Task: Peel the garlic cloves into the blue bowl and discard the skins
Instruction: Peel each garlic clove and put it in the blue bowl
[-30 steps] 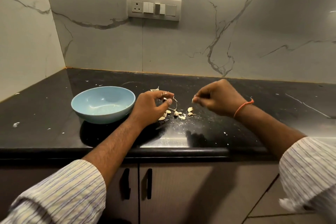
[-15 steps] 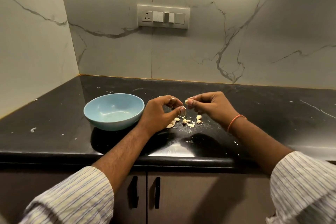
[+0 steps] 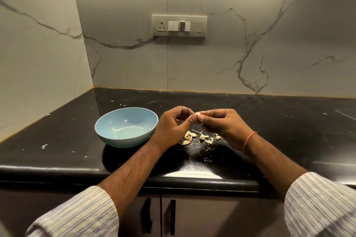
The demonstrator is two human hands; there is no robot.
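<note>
Garlic clove (image 3: pixel 197 114) pinched between both hands' fingertips, orientation unclear, beside blue bowl (image 3: pixel 126 127)

No text, label, brand, number or sign can be read anywhere in the view. The pale rectangular plastic switch-and-socket plate (image 3: pixel 179 26) on the white marble wall carries no legible marking.

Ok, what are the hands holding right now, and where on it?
One garlic clove, pinched between the fingertips of the left hand and right hand, one at each side, above the countertop.
</note>
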